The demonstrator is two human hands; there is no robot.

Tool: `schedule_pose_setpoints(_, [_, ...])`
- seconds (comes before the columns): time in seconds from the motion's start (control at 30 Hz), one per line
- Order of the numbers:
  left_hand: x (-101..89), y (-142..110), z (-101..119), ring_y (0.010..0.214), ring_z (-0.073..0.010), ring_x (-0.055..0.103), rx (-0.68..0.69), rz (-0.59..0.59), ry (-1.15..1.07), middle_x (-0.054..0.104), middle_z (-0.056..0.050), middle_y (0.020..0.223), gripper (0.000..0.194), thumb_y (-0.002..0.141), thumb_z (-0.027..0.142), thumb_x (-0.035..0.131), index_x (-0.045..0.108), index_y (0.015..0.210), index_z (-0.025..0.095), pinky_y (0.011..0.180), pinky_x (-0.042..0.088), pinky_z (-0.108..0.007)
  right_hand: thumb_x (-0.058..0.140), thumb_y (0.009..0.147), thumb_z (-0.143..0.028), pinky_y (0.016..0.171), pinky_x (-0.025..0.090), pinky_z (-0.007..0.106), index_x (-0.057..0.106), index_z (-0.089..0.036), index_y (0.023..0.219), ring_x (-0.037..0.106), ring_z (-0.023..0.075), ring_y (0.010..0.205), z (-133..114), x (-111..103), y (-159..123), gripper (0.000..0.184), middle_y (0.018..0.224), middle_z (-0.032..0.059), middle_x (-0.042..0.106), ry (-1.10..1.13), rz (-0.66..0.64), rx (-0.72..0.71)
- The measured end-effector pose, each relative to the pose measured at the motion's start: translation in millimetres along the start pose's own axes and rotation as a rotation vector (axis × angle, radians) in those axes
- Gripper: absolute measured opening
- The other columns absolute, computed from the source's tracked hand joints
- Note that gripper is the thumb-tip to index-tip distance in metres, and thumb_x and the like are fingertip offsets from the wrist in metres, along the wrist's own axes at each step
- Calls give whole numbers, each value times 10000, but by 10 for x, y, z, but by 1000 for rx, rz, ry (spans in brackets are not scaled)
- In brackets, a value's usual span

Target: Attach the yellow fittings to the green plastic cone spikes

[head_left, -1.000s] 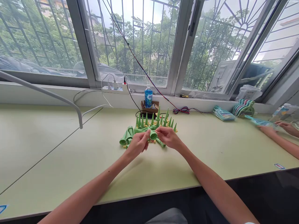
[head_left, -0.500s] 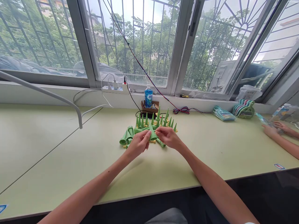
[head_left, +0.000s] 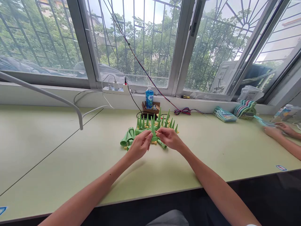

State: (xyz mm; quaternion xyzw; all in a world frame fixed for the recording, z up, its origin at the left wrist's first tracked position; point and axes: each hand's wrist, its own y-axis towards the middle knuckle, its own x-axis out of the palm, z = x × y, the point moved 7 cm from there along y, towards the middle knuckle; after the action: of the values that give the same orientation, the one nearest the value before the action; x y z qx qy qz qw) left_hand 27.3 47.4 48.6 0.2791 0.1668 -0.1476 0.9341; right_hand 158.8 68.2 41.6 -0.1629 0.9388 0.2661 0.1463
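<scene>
My left hand (head_left: 141, 143) is closed round the base of a green plastic watering spike (head_left: 153, 129), which stands point up between my hands. My right hand (head_left: 170, 138) pinches at the right side of that spike's base; a small yellowish bit shows at the fingertips, too small to make out. Behind them several green spikes (head_left: 159, 118) stand upright with yellow valves at their bases. More green spikes (head_left: 130, 135) lie in a pile by my left hand. Another green spike (head_left: 161, 144) lies under my right hand.
A blue bottle (head_left: 149, 98) stands by a small cardboard box (head_left: 154, 108) at the window. Coiled cable (head_left: 183, 111), packets (head_left: 224, 114) and hangers (head_left: 245, 109) sit along the back. A co-worker's hands (head_left: 274, 130) are at the far right. A white tube (head_left: 81, 121) hangs at left.
The spike between my hands has tilted from lying base towards me to point up. My hands have barely moved. The co-worker's hands have shifted slightly with a bluish item.
</scene>
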Motion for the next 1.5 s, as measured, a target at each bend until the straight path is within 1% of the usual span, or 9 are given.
schedule_pose_setpoints(0.17, [-10,9,-28,466,-90,461,65,22,72,471,32,601,256,952,383,400,539,869,184,482,398,-213,525,892,-431,435,258,222,544,-179,771,332,73,439,9,3,0,280,518,-68,362,18,-4,-1])
schedule_pose_setpoints(0.37, [-17,9,-4,609,-104,511,181,26,186,544,-27,838,268,967,326,371,594,1056,204,547,427,-213,525,896,-404,439,255,221,545,-179,771,331,74,452,30,-2,0,258,531,-65,359,9,-2,-8])
schedule_pose_setpoints(0.7, [-7,-8,4,688,-118,518,272,-16,273,534,-44,897,336,982,300,339,553,1229,223,614,439,-219,510,903,-382,451,263,215,553,-171,773,340,75,478,32,-15,-2,251,562,-54,377,-42,-24,-6])
schedule_pose_setpoints(0.83, [-6,3,-7,674,-110,510,246,-27,283,531,-42,898,324,978,323,352,570,1191,214,612,437,-213,499,911,-364,456,263,214,548,-172,775,336,75,477,30,-12,-4,240,553,-57,373,-48,-24,-10])
schedule_pose_setpoints(0.97, [-1,22,-35,623,-112,516,135,52,218,549,-27,829,319,966,395,363,585,1068,189,589,438,-225,496,914,-376,458,269,217,510,-179,746,337,79,472,22,1,0,259,531,-59,375,-60,14,-20])
schedule_pose_setpoints(1.1, [10,19,-38,555,-122,502,34,93,181,536,7,652,373,969,442,319,566,1032,170,563,416,-229,488,919,-377,463,281,220,516,-178,754,344,83,474,1,21,3,259,529,-55,391,-91,34,-33])
schedule_pose_setpoints(1.23, [-84,4,-52,464,-92,431,-70,173,178,475,44,602,363,956,478,337,550,937,185,495,349,-210,488,917,-373,467,287,221,533,-176,768,345,84,474,-8,12,4,251,531,-54,394,-119,53,-36])
schedule_pose_setpoints(1.33, [-114,3,-52,438,-75,387,-79,183,172,449,54,600,336,936,483,388,540,872,189,464,300,-202,495,914,-375,470,286,221,533,-176,759,339,82,476,-23,6,1,255,533,-54,391,-138,58,-42])
schedule_pose_setpoints(1.5, [-66,13,-45,454,-74,302,-17,157,250,345,71,539,282,861,460,539,534,809,183,462,260,-199,496,912,-346,476,290,221,548,-171,761,348,83,487,-57,14,-10,237,551,-43,431,-171,47,-50])
